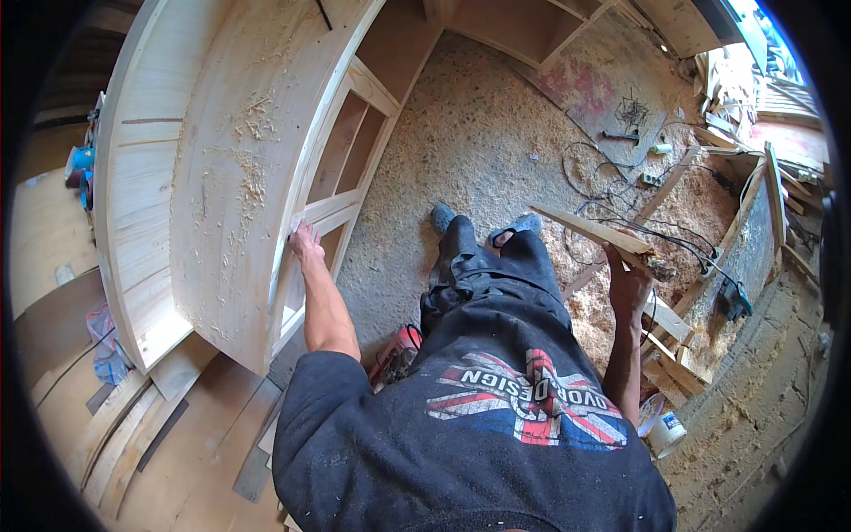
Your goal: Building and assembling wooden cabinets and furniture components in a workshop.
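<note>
My left hand (308,241) grips the front edge of a pale wooden cabinet (222,177) on the left, its fingers curled at the rim. The cabinet's board has loose shavings on it, and framed openings with slats (347,199) show along the side facing me. My right hand (628,282) is closed around the end of a long, pointed wooden strip (581,227), held tilted at my right side above a pile of sawdust.
A wooden cabinet (496,27) stands at the back. On the right lie cables (674,230), a power tool (734,300), scrap wood (789,186) and a white tub (667,434). A red tool (399,346) sits by my left leg. Boards (124,434) lie at lower left.
</note>
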The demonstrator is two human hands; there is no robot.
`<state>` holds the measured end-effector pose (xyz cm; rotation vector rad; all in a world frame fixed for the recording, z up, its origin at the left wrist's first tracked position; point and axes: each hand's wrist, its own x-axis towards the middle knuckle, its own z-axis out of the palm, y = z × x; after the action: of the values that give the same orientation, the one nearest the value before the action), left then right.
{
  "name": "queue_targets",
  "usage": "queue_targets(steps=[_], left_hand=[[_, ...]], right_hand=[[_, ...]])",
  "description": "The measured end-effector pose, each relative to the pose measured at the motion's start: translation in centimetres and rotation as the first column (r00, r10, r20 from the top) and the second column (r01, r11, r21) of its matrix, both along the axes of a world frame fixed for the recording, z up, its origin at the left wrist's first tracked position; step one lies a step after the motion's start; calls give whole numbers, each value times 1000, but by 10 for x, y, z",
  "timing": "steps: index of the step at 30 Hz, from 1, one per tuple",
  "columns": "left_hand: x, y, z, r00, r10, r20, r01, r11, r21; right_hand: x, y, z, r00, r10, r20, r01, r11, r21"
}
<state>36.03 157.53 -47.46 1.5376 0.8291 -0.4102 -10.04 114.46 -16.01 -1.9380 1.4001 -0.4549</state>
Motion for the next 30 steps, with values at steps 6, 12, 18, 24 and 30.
queue_targets(steps=[6, 12, 18, 24, 30], left_hand=[[0, 5, -3, 1000, -16, -2, 16, 1000, -23], [-4, 6, 4, 1000, 8, 1, -8, 1000, 1], [-27, 2, 12, 996, 64, 66, -66, 997, 27], [-111, 19, -8, 1000, -6, -13, 7, 999, 44], [-264, 40, -64, 862, -430, -267, 506, 754, 419]], right_hand=[[5, -1, 3, 997, 30, -65, -33, 998, -50], [0, -1, -1, 990, 50, -133, -66, 990, -122], [-16, -16, -9, 984, -93, -149, 76, 990, -119], [-89, -77, -27, 901, -372, 222, 357, 928, 107], [-204, -185, -50, 938, -308, 160, 321, 945, -61]])
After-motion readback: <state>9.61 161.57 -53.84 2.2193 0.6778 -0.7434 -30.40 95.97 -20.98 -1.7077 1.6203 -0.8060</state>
